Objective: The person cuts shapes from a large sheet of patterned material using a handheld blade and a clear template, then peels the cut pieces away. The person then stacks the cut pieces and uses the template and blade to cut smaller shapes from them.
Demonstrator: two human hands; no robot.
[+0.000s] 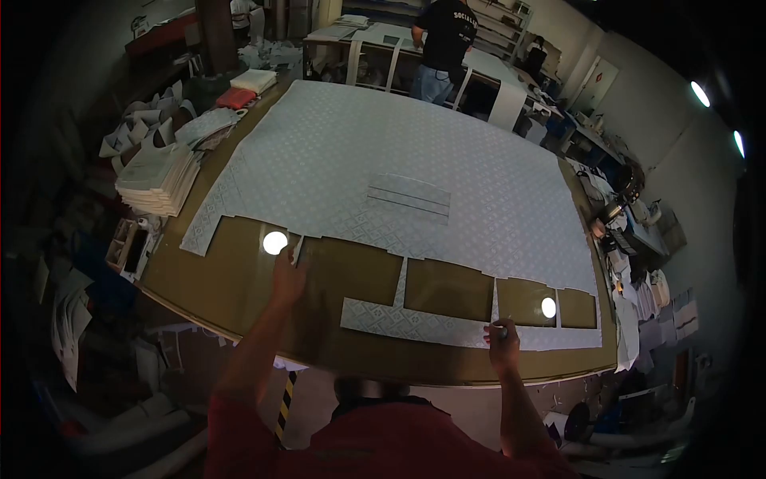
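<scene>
A large patterned pale sheet covers most of a brownish table. Along its near side are several cut-out openings, with thin strips running down to a long near band. My left hand is over the bare left part, its fingers closed near a narrow hanging strip; what they hold is too small to make out. Over the near band, at the foot of a thin strip, my right hand has its fingers bent together around something small and unclear. A separate lined piece lies mid-sheet.
Stacked pale sheets and a red item line the left edge. A person in a dark shirt stands at another table behind. Tools and scraps crowd the right side.
</scene>
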